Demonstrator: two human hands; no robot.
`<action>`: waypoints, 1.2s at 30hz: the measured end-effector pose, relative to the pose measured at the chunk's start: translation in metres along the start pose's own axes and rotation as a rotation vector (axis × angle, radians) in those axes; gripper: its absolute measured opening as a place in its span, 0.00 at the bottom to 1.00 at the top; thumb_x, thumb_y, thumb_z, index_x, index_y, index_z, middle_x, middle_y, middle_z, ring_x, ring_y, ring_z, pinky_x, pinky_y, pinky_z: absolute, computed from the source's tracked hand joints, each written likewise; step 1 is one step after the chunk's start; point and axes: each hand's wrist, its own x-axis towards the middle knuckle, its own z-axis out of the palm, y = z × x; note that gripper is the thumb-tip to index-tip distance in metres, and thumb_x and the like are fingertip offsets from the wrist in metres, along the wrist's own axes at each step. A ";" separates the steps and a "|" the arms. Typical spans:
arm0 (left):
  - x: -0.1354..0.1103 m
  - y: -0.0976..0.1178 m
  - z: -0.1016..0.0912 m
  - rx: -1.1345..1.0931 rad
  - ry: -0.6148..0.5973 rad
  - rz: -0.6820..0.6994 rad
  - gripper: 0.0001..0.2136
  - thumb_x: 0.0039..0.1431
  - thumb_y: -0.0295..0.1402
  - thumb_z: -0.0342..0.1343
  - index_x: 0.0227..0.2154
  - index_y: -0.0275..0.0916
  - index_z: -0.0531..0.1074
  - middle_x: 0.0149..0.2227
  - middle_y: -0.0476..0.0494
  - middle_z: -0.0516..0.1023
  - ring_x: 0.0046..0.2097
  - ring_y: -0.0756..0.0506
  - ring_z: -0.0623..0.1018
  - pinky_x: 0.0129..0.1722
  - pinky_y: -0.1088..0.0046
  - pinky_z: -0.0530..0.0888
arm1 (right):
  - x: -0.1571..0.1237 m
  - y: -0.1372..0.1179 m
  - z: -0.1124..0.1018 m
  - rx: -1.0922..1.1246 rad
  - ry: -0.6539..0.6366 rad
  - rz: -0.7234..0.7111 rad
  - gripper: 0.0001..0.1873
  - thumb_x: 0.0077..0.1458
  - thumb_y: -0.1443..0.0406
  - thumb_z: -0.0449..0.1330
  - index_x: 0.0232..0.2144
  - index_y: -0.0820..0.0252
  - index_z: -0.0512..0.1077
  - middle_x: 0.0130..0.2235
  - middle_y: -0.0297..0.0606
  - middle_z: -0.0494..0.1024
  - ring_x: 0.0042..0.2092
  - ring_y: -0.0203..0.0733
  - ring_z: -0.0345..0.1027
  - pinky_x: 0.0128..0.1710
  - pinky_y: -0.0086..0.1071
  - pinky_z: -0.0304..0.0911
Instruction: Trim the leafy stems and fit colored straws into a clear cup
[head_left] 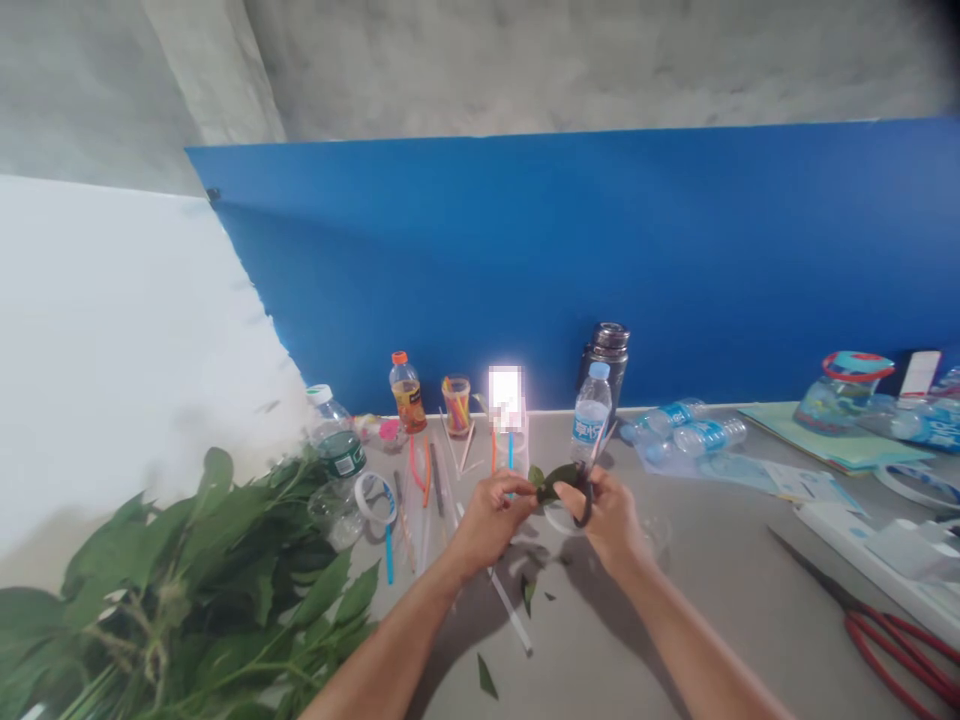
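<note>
My left hand [491,517] is closed in a pinch on a green leaf [559,480] above the middle of the table. My right hand [611,520] has its fingers around small dark-handled scissors [598,445], blades pointing up and away from me. The leaf spans the gap between both hands, and its right end lies by the right fingers and the scissor handles. Below the hands, cut leaf pieces [487,677] and a white straw [511,612] lie on the grey tabletop [585,660]. Behind the right hand stands a water bottle [592,415] with a blue cap.
Leafy branches [225,590] fill the left side. Red-handled shears [862,610] and a white power strip [862,545] lie at right. Along the back stand an orange-capped bottle [407,395], a cup of coloured sticks [456,408] and a dark thermos [609,350], before a blue panel [480,270].
</note>
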 end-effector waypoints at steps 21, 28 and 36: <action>-0.002 -0.009 0.016 -0.610 -0.013 -0.308 0.23 0.37 0.47 0.76 0.24 0.35 0.73 0.23 0.49 0.75 0.25 0.51 0.74 0.29 0.74 0.71 | -0.003 -0.002 0.000 0.055 0.108 0.060 0.19 0.38 0.52 0.70 0.28 0.60 0.76 0.25 0.35 0.75 0.27 0.38 0.64 0.26 0.30 0.61; -0.002 -0.009 0.016 -0.409 -0.006 -0.257 0.21 0.45 0.50 0.70 0.23 0.36 0.75 0.23 0.48 0.74 0.25 0.51 0.72 0.26 0.75 0.66 | 0.003 -0.005 -0.001 0.018 0.125 0.050 0.17 0.38 0.53 0.67 0.26 0.61 0.77 0.24 0.36 0.76 0.27 0.41 0.66 0.27 0.32 0.62; 0.002 -0.014 -0.004 -0.049 0.504 0.009 0.13 0.57 0.45 0.58 0.27 0.40 0.71 0.25 0.51 0.67 0.29 0.49 0.68 0.30 0.73 0.65 | 0.039 -0.056 -0.014 0.050 0.304 -0.041 0.16 0.41 0.53 0.68 0.25 0.60 0.75 0.19 0.29 0.67 0.22 0.35 0.56 0.22 0.30 0.53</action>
